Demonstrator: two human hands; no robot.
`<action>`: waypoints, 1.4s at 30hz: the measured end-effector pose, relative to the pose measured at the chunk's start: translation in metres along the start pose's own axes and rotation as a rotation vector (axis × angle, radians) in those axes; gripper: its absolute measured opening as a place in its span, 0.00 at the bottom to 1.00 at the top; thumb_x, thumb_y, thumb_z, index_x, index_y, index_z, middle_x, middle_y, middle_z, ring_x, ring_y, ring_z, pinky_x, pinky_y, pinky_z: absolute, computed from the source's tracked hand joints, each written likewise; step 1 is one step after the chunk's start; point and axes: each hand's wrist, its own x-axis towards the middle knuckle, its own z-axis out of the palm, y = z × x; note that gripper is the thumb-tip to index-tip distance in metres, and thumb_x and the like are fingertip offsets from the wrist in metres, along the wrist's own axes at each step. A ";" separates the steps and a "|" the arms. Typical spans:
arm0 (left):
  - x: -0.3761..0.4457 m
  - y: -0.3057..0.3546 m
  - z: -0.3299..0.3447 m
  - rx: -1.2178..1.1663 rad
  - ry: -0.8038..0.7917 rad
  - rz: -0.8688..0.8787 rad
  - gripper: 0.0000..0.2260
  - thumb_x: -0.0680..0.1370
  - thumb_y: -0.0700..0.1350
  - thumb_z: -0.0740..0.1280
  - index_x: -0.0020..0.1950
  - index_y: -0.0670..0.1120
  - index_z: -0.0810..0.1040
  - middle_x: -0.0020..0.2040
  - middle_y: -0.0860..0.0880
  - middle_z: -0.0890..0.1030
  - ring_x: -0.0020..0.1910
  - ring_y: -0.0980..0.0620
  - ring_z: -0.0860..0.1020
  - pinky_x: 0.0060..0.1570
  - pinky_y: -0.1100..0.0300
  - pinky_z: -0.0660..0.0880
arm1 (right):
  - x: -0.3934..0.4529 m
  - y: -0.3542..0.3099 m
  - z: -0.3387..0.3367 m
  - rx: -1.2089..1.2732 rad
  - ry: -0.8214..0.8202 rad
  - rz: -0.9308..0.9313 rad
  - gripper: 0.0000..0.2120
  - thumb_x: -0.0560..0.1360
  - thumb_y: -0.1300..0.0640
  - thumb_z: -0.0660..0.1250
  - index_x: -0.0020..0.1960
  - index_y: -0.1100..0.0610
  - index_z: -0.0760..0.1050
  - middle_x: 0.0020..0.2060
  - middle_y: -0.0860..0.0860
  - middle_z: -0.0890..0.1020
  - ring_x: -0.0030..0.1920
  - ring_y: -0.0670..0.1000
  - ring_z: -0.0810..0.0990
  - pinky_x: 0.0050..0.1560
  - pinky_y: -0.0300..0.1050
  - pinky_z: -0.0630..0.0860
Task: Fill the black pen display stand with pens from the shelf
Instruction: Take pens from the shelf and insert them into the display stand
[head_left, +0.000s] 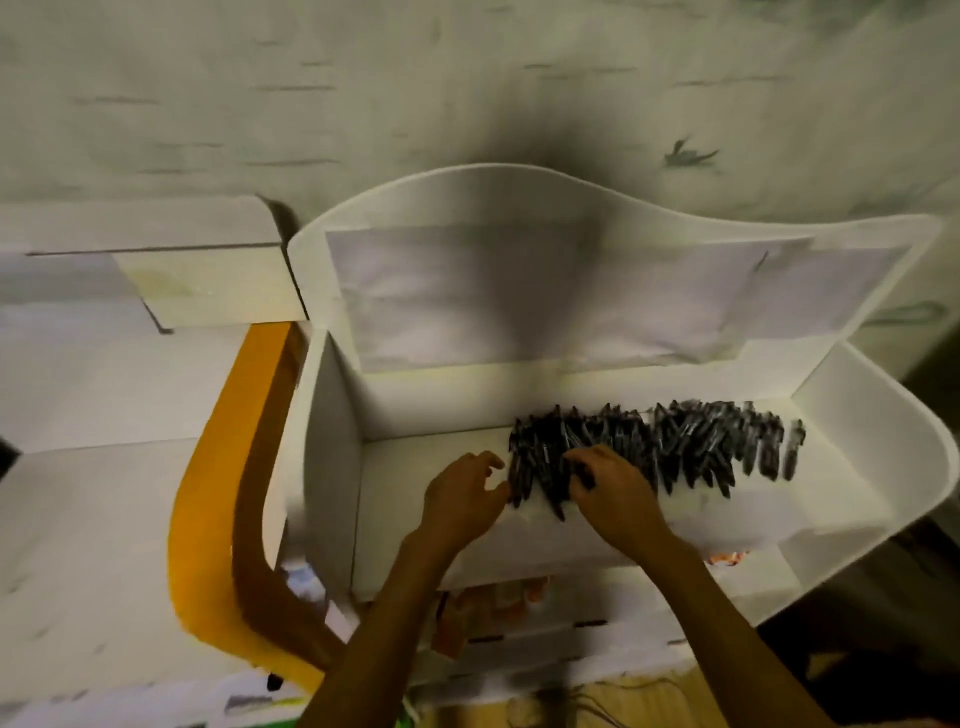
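Pens, black and many, lie in a long loose row (675, 447) on the top board of a white shelf unit with a curved back panel (857, 499). The row runs from about the middle of the board towards its right end, and the pens lie close together, partly one over another, most of them pointing roughly towards the back wall of the shelf.

We reach with both bare hands to the left end of this row. Our right hand (610, 483) lies on top of the pens there, with its fingers bent down into the heap. It seems to gather some pens under the fingers, but the picture is blurred at this place and we cannot tell if it really holds any. Our left hand (462, 499) is just beside the left end of the row, on the bare white board. Its fingers are spread and only lightly bent, with the fingertips and thumb very near the outermost pens. We see nothing inside this hand.

The rest of the row goes on to the right of our right hand, well past it, and no hand touches it.

Sheets of pale paper (545, 301) are fixed on the curved back panel above the pens. An orange curved strip (218, 493) runs down at the left side of the shelf unit. Behind everything stands a light wall with grey brush-like marks (467, 78).
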 end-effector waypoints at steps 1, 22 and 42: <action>0.005 0.003 0.005 -0.014 0.005 -0.041 0.16 0.79 0.57 0.65 0.65 0.54 0.75 0.60 0.52 0.78 0.53 0.55 0.77 0.46 0.61 0.70 | 0.006 0.005 -0.001 0.009 -0.015 -0.018 0.15 0.80 0.55 0.65 0.66 0.53 0.75 0.61 0.52 0.77 0.56 0.53 0.79 0.56 0.46 0.75; 0.066 0.046 0.074 0.095 0.111 -0.483 0.33 0.73 0.66 0.66 0.68 0.43 0.70 0.63 0.43 0.76 0.61 0.44 0.75 0.56 0.51 0.73 | 0.058 0.089 -0.024 0.095 -0.069 -0.162 0.13 0.80 0.55 0.64 0.65 0.50 0.75 0.60 0.49 0.77 0.50 0.49 0.79 0.50 0.40 0.73; 0.077 0.050 0.064 0.253 0.022 -0.332 0.17 0.81 0.54 0.62 0.58 0.42 0.78 0.56 0.44 0.81 0.53 0.45 0.80 0.48 0.57 0.74 | 0.057 0.103 -0.028 0.071 -0.087 -0.179 0.13 0.81 0.55 0.63 0.65 0.50 0.75 0.62 0.48 0.76 0.53 0.49 0.79 0.56 0.44 0.75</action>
